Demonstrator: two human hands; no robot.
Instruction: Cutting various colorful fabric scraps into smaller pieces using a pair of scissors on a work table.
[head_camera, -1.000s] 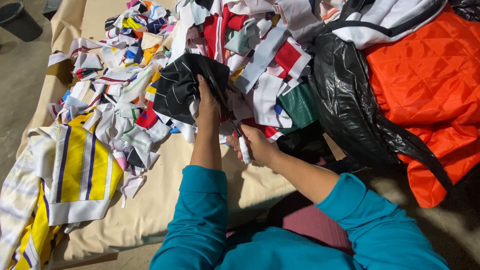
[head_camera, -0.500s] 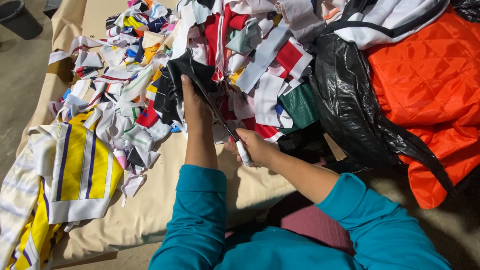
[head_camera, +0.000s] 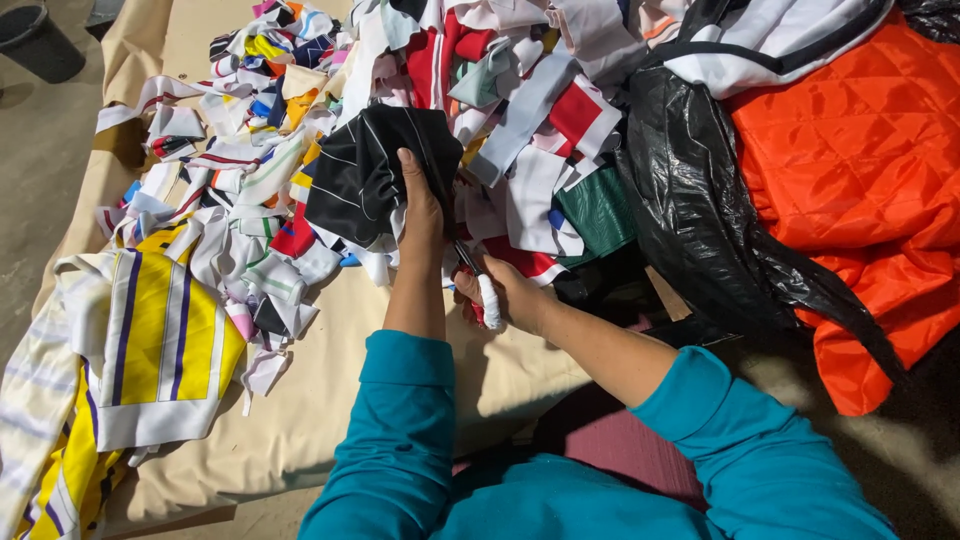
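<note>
— Black cloth with thin white stripes: one piece (head_camera: 365, 170), lifted above the heap at about eleven o'clock from the person's wrists. Which hand has it?

— The left hand (head_camera: 422, 205). Its fingers are closed over the right edge of the piece, thumb side toward the camera, so the fabric hangs out to nine o'clock of the palm.

— And the other hand?

— The right hand (head_camera: 505, 295) sits just at five o'clock of the left, wrapped around one pair of scissors (head_camera: 478, 280). The handle is bound in white tape; the dark blades point up toward eleven o'clock, reaching the lower edge of the striped piece. I cannot tell whether the blades are parted.

— What lies around them?

— One big heap of fabric scraps (head_camera: 300, 150), white, red, yellow, blue and grey strips, too many to count, spreading from nine to twelve o'clock over a beige table cover (head_camera: 330, 400). At eight o'clock lies one yellow panel with purple and white stripes (head_camera: 160, 340). At two o'clock there is one black plastic bag (head_camera: 690, 200), and beside it, at three o'clock, one orange quilted cloth (head_camera: 860, 170). One dark green piece (head_camera: 595, 210) lies between the scraps and the bag.

— Anything off the table?

— One dark bucket (head_camera: 40, 40) on the floor, far at ten o'clock. Both sleeves (head_camera: 400, 440) are teal.
</note>
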